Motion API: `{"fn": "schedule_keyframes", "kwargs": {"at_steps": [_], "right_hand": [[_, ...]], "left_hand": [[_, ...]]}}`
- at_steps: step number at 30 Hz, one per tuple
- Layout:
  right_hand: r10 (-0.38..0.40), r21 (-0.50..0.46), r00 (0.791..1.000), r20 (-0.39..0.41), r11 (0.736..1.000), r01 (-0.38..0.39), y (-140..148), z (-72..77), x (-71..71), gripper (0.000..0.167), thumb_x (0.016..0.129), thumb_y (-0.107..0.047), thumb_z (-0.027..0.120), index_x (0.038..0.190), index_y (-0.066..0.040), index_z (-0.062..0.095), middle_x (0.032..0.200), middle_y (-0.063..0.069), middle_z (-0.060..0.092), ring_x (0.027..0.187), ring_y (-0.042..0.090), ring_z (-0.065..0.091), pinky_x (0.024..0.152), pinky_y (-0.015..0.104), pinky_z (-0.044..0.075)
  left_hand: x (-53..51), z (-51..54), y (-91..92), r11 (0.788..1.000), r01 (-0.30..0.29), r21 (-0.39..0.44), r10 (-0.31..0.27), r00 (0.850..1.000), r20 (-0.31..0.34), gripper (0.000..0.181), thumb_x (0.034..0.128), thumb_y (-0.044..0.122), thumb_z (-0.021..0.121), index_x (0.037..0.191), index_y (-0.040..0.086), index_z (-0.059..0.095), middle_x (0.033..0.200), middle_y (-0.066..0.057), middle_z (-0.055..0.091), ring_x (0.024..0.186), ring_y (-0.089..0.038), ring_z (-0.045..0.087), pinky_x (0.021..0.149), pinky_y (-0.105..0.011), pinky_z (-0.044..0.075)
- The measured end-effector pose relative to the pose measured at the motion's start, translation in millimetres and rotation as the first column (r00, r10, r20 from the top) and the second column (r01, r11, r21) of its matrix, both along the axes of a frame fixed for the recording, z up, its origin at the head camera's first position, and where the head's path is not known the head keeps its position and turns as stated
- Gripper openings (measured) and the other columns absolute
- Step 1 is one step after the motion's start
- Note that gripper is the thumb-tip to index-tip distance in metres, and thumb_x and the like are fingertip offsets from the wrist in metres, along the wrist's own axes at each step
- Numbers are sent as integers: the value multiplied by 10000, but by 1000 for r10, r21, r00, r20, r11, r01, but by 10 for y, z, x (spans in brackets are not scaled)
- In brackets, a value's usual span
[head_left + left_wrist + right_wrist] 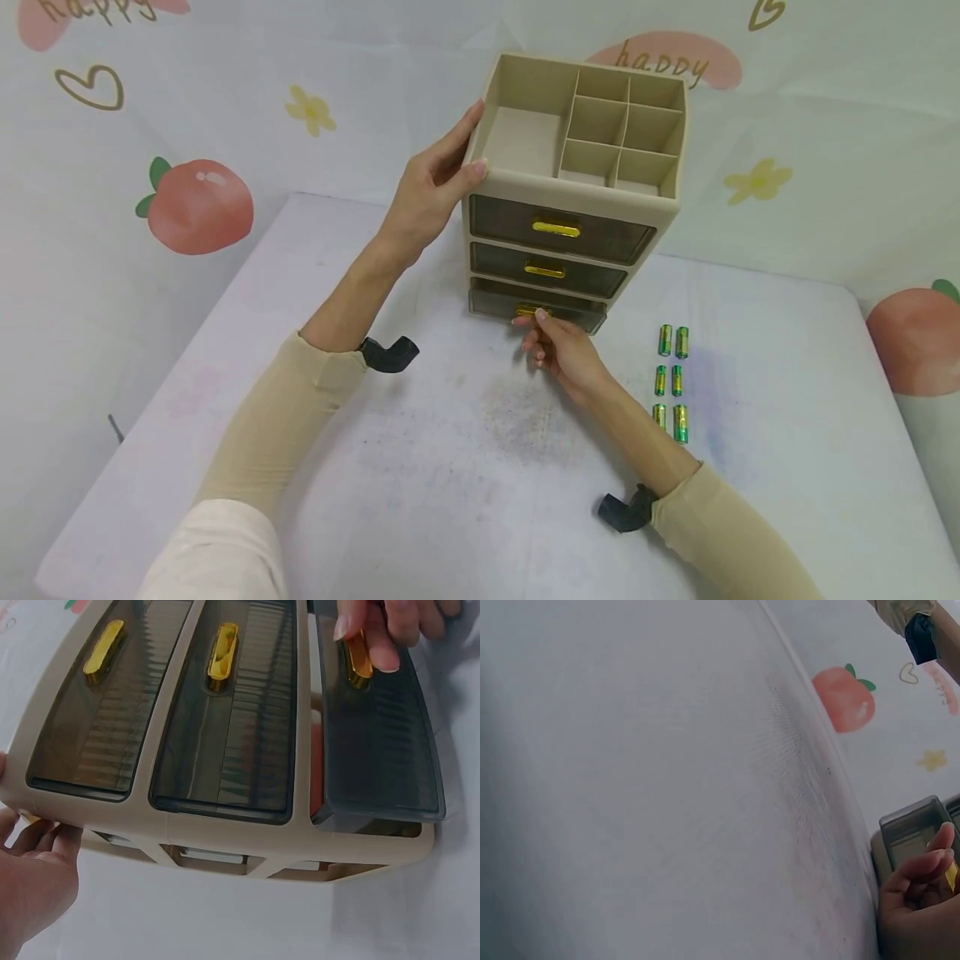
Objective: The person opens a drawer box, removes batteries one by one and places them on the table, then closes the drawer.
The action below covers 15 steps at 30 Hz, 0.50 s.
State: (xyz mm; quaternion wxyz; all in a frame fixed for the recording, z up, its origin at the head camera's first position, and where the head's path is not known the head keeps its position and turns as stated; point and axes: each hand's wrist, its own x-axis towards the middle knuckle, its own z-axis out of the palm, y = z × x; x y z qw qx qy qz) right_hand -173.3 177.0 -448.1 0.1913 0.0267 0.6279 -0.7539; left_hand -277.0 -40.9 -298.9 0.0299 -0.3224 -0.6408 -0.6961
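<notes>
A beige desktop organizer [525, 185] stands upright on the table, with divided compartments on top and three dark see-through drawers with gold handles below. My left hand [423, 196] holds its upper left side, the thumb at the front top edge and the other fingers along the side. Down at the front, my right hand [573, 354] pinches the gold handle [360, 664] of the bottom drawer [382, 750]. That drawer sits partly pulled out, while the upper drawer [495, 218] and middle drawer [498, 260] are closed. In the right wrist view, curled right fingers partly hide the handle.
Several green batteries [681, 423] lie in two columns on the white table [420, 467], right of the organizer and beside my right forearm. Behind the table hangs a pale cloth [375, 100] printed with fruit and flowers.
</notes>
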Motion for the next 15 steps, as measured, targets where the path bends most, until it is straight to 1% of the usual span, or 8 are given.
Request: {"fn": "schedule_keyframes", "kwargs": {"at_steps": [3,6,12,15], "right_hand": [[-4,-10,1000,0,1000,4,1,7,-28,514,1074,-365,427,1323,63,565,777,-21,565,649,93,432,595,208,390],[-11,-19,1000,4,1000,11,-3,9,-54,512,1073,-362,432,1321,66,565,773,-22,567,643,89,436,587,204,395],[-9,-35,1000,-4,999,9,-13,17,-93,509,1079,-353,417,1328,71,551,784,-22,568,651,90,439,592,203,407],[-12,-43,1000,-2,999,12,-9,10,-112,492,1081,-346,415,1319,59,561,795,-16,569,656,90,441,595,204,413]], "left_hand": [[-18,-22,-2,1000,6,13,-6,1000,-26,574,1004,-26,517,1537,15,307,1614,-69,288,1446,-75,300,1170,-265,268],[-20,-32,-3,1000,10,24,-9,999,-32,570,1006,-13,522,1535,14,312,1610,-68,297,1439,-71,314,1170,-274,274],[-20,-35,1,1000,7,23,-6,1000,-25,568,1006,-19,518,1534,16,312,1611,-72,293,1444,-76,308,1169,-264,271],[-4,-15,5,1000,3,23,-3,1000,4,577,999,-37,516,1535,10,305,1615,-71,284,1447,-81,301,1165,-252,271]]}}
